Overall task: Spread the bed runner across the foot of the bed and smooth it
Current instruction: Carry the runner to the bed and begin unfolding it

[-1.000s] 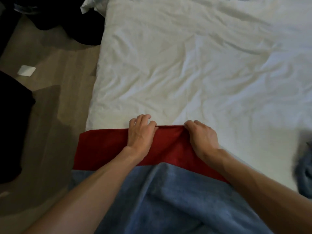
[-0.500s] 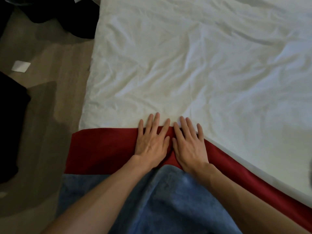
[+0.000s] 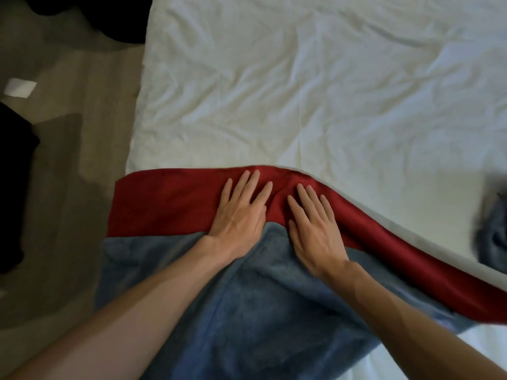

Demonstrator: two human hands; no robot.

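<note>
Nearest me: the blue plush part (image 3: pixel 247 311) of the bed runner, bunched in soft folds along the foot edge of the bed, both forearms lying over it. Bare white sheet shows at the near right corner, so the cloth sits skewed there.

Next out: left hand (image 3: pixel 238 215) and right hand (image 3: pixel 315 229), side by side, just apart. Both flat, palms down, fingers straight and spread, gripping nothing. Heels on the blue plush, fingertips on the red band (image 3: pixel 164 204). Fingers point toward the head of the bed.

Red band is the runner's far strip. Can't tell if red and blue are one piece or two layers.

Key geometry: the runner's long axis runs left-right across the foot, square to the fingers. The hands sit about mid-length of what's visible. The left end hangs just past the bed's left edge, a short run from the left hand. The right side slants toward the near right corner and leaves view, a longer run for the right hand. The far red edge humps up at the fingertips instead of lying straight.

My read: hands should sweep apart along the axis, left hand to the left edge, right hand pulling the slanted side square.

Beyond: wrinkled white sheet (image 3: pixel 301 91), a loose blue clump (image 3: pixel 493 237) at the right edge. Floor (image 3: pixel 82 187) left of the bed holds a white paper scrap (image 3: pixel 20 88).
</note>
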